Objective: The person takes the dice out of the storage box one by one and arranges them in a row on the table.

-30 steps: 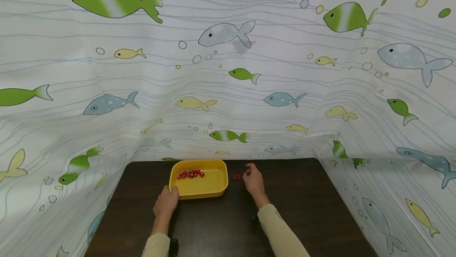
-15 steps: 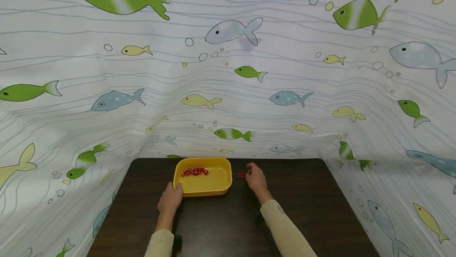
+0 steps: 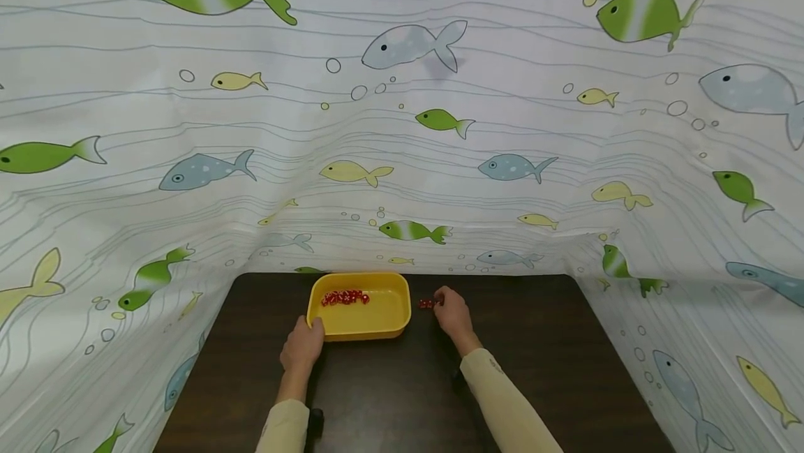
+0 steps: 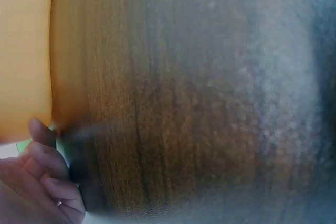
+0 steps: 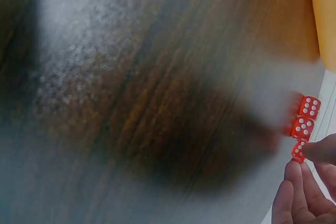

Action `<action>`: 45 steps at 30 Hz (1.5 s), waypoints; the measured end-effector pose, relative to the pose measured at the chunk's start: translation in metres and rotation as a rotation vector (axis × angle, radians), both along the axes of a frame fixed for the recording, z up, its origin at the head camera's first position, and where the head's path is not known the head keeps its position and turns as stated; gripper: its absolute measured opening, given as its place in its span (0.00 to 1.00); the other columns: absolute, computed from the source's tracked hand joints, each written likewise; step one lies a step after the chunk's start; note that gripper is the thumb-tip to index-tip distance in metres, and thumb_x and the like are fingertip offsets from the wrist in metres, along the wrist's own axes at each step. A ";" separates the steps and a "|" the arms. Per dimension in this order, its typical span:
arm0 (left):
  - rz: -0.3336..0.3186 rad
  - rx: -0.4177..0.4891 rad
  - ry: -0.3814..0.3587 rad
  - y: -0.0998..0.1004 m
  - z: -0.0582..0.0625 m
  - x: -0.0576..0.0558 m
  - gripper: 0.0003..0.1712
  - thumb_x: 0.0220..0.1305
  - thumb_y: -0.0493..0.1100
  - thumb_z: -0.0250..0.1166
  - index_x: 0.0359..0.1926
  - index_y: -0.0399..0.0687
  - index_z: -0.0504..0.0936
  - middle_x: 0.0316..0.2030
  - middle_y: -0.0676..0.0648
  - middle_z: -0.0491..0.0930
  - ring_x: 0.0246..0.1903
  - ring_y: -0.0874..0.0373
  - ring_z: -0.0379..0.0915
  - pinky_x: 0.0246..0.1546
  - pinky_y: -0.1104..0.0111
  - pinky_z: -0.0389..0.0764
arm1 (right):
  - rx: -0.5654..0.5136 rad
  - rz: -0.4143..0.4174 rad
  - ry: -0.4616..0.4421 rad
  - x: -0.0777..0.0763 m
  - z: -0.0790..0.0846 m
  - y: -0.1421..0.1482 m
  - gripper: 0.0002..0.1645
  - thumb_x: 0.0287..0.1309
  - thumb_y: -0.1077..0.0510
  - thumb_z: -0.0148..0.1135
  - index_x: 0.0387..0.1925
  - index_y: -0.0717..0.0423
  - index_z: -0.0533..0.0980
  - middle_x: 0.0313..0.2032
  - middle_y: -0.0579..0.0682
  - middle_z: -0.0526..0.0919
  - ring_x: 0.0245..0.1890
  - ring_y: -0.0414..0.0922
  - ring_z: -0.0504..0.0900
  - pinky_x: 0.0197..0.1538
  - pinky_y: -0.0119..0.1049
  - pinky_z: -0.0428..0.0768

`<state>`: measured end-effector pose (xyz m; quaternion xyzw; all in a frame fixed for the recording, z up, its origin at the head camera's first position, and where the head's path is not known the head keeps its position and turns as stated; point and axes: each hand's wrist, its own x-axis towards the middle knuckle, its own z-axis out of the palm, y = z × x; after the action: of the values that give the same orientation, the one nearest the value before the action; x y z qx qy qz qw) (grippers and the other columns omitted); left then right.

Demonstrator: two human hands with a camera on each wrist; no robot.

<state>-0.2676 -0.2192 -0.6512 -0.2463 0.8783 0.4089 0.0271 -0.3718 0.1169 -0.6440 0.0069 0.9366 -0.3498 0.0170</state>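
Observation:
My left hand (image 3: 303,345) grips the near left corner of a yellow plastic tray (image 3: 361,331), thumb over the rim. Inside the tray, toward its left and back, lies a cluster of several red dice (image 3: 344,297) with white pips. To the right of the tray, my right hand (image 3: 453,312) pinches a red die (image 5: 298,151) between thumb and fingers. That die is at the end of a short row, next to two other red dice (image 5: 303,128) on the table. In the left wrist view, curled fingers (image 4: 48,158) show under the tray's edge.
A dark wood-grain table (image 3: 377,397) bears everything. Behind it and along both sides hangs a white cloth (image 3: 402,188) printed with green, blue and yellow fish. The tray stands close to the table's back edge.
My right hand has moved slightly left against the two loose dice, with a third die at its fingertips. The left hand keeps its hold on the tray. The head view has shifted a little.

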 end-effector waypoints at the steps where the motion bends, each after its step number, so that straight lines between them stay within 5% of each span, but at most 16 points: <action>1: 0.002 0.000 0.001 0.000 0.001 0.000 0.35 0.80 0.59 0.39 0.68 0.34 0.67 0.45 0.32 0.79 0.34 0.43 0.73 0.38 0.51 0.72 | -0.004 0.003 0.003 0.000 0.001 0.000 0.14 0.72 0.63 0.64 0.56 0.57 0.82 0.53 0.57 0.87 0.47 0.53 0.86 0.50 0.54 0.85; 14: -0.010 0.001 0.008 0.003 0.003 -0.003 0.35 0.80 0.59 0.38 0.67 0.35 0.69 0.42 0.35 0.79 0.33 0.45 0.73 0.35 0.54 0.70 | -0.010 -0.003 0.005 -0.002 -0.005 0.003 0.15 0.71 0.63 0.64 0.57 0.56 0.82 0.52 0.57 0.86 0.48 0.53 0.84 0.54 0.55 0.84; 20: -0.005 0.002 0.003 0.003 0.003 -0.001 0.34 0.80 0.59 0.38 0.67 0.36 0.69 0.42 0.35 0.78 0.33 0.45 0.72 0.36 0.54 0.69 | 0.071 0.040 -0.032 -0.007 -0.009 0.001 0.19 0.70 0.64 0.65 0.60 0.57 0.80 0.55 0.57 0.83 0.52 0.54 0.84 0.59 0.56 0.83; 31: 0.007 0.002 -0.011 0.002 -0.001 -0.001 0.35 0.80 0.59 0.39 0.68 0.36 0.69 0.40 0.37 0.77 0.32 0.46 0.72 0.34 0.56 0.68 | 0.107 0.018 -0.114 -0.011 0.006 0.002 0.25 0.67 0.63 0.60 0.65 0.59 0.77 0.60 0.62 0.79 0.52 0.56 0.82 0.59 0.59 0.81; 39: 0.011 0.002 -0.009 0.000 -0.005 0.000 0.34 0.79 0.60 0.39 0.65 0.36 0.70 0.37 0.38 0.76 0.30 0.46 0.71 0.33 0.56 0.66 | 0.086 -0.079 -0.023 -0.008 0.019 -0.010 0.22 0.72 0.52 0.60 0.61 0.55 0.80 0.57 0.56 0.85 0.46 0.53 0.85 0.51 0.57 0.84; 45: 0.016 -0.004 -0.006 0.001 -0.003 -0.001 0.34 0.79 0.60 0.39 0.65 0.37 0.70 0.38 0.38 0.76 0.32 0.46 0.71 0.34 0.56 0.67 | 0.035 -0.069 0.051 -0.006 0.030 -0.030 0.20 0.71 0.50 0.60 0.59 0.52 0.82 0.51 0.51 0.88 0.39 0.49 0.85 0.48 0.54 0.83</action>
<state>-0.2690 -0.2178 -0.6540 -0.2546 0.8771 0.4065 0.0261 -0.3774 0.0870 -0.6138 0.0305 0.9420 -0.3336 -0.0193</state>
